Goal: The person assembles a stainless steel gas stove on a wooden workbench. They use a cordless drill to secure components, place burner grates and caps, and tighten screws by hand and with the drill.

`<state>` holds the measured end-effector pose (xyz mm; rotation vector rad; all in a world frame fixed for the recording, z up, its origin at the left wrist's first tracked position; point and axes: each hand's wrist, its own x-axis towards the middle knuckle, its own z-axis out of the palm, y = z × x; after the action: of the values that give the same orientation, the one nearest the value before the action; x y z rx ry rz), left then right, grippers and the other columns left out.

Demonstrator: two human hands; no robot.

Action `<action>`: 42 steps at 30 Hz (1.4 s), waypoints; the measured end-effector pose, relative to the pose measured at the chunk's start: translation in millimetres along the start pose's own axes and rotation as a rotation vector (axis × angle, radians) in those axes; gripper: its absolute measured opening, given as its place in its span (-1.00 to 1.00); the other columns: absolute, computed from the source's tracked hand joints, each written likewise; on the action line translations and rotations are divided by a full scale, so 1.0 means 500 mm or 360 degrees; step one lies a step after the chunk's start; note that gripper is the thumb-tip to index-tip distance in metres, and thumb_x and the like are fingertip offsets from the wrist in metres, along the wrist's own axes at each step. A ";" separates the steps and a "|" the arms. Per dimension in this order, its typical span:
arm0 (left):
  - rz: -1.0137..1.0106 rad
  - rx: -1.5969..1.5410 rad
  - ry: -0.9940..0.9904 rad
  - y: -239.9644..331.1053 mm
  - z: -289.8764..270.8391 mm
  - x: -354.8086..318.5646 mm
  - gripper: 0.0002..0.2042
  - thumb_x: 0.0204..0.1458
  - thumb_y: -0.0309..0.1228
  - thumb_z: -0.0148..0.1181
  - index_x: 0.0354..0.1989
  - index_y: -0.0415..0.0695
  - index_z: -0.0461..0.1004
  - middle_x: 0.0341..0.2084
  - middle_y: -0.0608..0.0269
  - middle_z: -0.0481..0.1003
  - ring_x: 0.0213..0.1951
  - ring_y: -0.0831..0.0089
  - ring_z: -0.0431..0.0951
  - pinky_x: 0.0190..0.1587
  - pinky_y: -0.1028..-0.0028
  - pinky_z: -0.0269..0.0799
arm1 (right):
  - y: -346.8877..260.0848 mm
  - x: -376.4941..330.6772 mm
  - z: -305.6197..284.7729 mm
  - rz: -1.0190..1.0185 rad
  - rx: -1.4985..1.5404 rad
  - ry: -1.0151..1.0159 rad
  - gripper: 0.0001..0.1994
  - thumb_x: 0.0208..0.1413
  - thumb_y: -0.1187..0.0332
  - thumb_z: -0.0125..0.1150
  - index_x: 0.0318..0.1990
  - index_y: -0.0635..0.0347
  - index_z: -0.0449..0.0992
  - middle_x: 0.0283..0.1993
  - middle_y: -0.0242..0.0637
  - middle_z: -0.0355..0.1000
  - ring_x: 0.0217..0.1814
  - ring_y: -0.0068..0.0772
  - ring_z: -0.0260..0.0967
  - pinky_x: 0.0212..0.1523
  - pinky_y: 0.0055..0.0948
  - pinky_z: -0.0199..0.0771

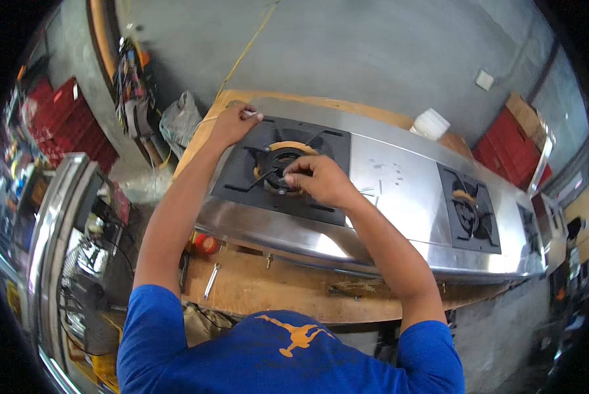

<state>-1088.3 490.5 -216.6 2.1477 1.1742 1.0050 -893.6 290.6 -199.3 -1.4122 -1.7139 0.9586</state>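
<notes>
A long stainless steel gas stove lies before me, with black burner plates set into its top. My left hand is at the far left corner of the nearest black burner plate. Its fingers are closed around something small and pale that I cannot make out. Over the burner of that plate, my right hand is pinched, fingertips close to the burner's centre. Whatever lies between those fingertips is too small to name. Small loose metal pieces are scattered on the steel right of this plate.
The stove rests on a wooden bench. A wrench and a red round object lie along the bench's near side. Farther right is a second burner plate. A white container and red crates stand behind.
</notes>
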 end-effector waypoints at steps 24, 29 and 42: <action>0.0219 0.0113 -0.0071 -0.139 0.052 0.037 -0.70 0.04 -0.14 0.25 -0.22 -0.10 0.59 -0.34 0.05 0.60 -0.21 0.06 0.59 -0.14 0.15 0.48 | -0.012 -0.017 0.132 0.0191 -0.1437 -0.0124 -0.85 0.18 0.34 0.08 -0.17 0.11 0.53 -0.10 -0.20 0.42 -0.07 -0.03 0.44 -0.07 -0.13 0.47; 0.0292 0.0025 -0.0011 -0.158 0.060 0.042 -0.68 0.05 -0.21 0.26 -0.20 -0.24 0.56 -0.29 -0.08 0.59 -0.19 0.00 0.59 -0.13 0.18 0.47 | -0.004 0.004 0.127 0.0064 -0.1524 -0.0289 -0.81 0.11 0.33 0.12 -0.23 0.25 0.54 -0.12 -0.02 0.43 -0.14 0.05 0.49 -0.16 -0.04 0.53; 0.0390 0.0076 -0.0155 -0.214 0.063 0.090 -0.74 0.13 -0.29 0.19 -0.15 -0.25 0.55 -0.30 0.05 0.59 -0.23 0.22 0.58 -0.13 0.29 0.44 | -0.040 0.043 0.123 -0.0017 -0.1796 -0.0447 -0.78 -0.16 0.42 0.25 -0.30 0.27 0.67 -0.24 -0.03 0.59 -0.16 -0.03 0.56 -0.22 -0.09 0.52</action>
<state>-1100.3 581.3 -294.5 2.3930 0.9144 0.9681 -959.9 302.8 -209.4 -1.9638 -2.6568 0.0901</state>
